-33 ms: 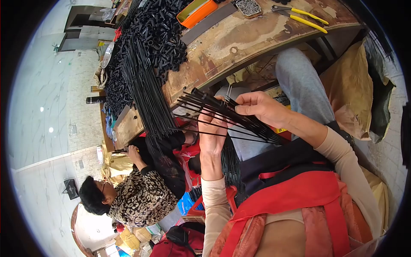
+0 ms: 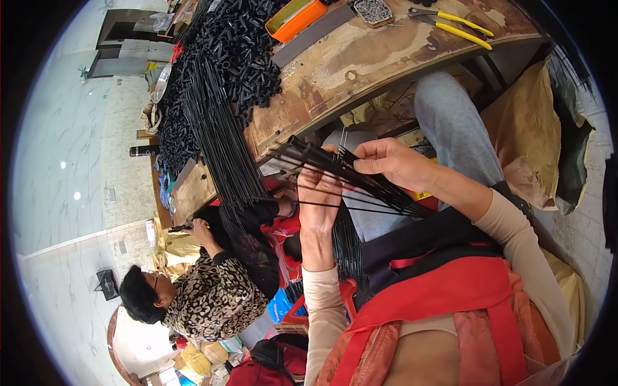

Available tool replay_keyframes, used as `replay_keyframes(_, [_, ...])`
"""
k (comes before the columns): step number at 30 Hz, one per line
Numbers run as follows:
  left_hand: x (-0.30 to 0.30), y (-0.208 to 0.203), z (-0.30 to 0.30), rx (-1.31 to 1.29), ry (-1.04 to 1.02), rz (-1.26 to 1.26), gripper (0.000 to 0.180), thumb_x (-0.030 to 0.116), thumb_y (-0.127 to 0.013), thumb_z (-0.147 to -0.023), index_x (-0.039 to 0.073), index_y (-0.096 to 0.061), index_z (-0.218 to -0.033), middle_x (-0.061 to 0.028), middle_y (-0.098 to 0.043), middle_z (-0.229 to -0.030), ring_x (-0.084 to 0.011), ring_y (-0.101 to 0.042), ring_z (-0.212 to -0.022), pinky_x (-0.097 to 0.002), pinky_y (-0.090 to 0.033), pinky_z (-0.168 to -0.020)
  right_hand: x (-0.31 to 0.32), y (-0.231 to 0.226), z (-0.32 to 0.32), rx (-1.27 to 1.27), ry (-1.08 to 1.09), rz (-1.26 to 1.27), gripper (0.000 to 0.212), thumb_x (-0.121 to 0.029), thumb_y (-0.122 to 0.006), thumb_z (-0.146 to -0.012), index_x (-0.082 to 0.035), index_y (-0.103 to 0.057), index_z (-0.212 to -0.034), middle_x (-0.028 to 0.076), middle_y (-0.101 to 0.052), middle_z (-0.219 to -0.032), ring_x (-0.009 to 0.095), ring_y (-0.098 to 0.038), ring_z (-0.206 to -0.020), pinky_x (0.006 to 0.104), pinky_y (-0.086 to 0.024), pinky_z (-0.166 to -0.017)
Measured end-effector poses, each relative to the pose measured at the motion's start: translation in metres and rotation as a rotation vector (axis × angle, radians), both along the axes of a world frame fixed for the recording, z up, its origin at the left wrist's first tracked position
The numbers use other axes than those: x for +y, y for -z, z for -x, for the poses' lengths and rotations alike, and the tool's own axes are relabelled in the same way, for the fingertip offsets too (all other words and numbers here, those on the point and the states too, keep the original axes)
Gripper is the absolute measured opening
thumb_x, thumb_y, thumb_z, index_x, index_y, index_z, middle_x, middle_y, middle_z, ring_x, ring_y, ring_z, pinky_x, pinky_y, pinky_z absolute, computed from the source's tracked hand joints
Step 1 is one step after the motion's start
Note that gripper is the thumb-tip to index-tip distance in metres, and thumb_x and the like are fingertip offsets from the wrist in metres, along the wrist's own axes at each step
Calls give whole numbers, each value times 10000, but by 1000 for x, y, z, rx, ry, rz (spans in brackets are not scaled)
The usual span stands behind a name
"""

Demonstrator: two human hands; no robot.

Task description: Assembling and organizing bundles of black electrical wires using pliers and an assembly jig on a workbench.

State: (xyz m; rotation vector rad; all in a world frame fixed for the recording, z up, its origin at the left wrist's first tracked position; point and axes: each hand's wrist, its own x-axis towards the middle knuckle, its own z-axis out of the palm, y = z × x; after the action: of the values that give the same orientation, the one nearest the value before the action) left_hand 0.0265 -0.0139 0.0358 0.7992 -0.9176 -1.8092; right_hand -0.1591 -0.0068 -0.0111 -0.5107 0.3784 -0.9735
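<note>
A bundle of thin black rods, fanned around a thicker dark tube, lies between my hands in front of the bench edge. It looks like part of an umbrella frame. My left hand is wrapped round the bundle from below, its fingertips partly hidden behind the rods. From the right, my right hand pinches at the middle of the bundle, thumb against forefinger; the exact part gripped is too small to tell. A few thin silvery wires stick up between the two hands.
On the wooden bench lie a heap of short black tubes, many long black rods, an orange box, a tin of small metal parts and yellow-handled pliers. A co-worker sits at left; a brown sack stands right.
The rod ends near my left hand have shifted slightly and are blurred by motion. Both hands keep nearly the same place and hold.
</note>
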Motion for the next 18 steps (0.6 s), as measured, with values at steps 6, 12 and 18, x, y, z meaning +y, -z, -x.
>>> replay_keyframes(6, [-4,2,-3,7,21,-23,374,15,-630,-873,2,-497,-1223,-95,-600,-1058,-206,-642,-860,-332,-555,-755,-2,-1,-2,2,-71,-16,110,-89,-642,-910,-4,-633,-979,11,-645,-904,74,-602,-824,219,-479,-763])
replay_keyframes(12, [-11,12,-12,98,80,6,274,-29,-605,-890,10,-552,-1156,-89,-557,-1134,-193,-590,-1001,-313,-523,-876,-3,-4,-3,-80,-126,10,158,-143,-675,-899,-11,-658,-984,-1,-643,-915,73,-577,-861,237,-446,-816])
replay_keyframes(18, [-10,-1,3,109,91,60,268,54,-602,-895,15,-542,-1152,-92,-547,-1110,-209,-576,-1015,-317,-507,-877,13,-2,-15,29,162,142,122,-114,-643,-916,-14,-615,-980,-12,-628,-905,46,-574,-846,207,-452,-771])
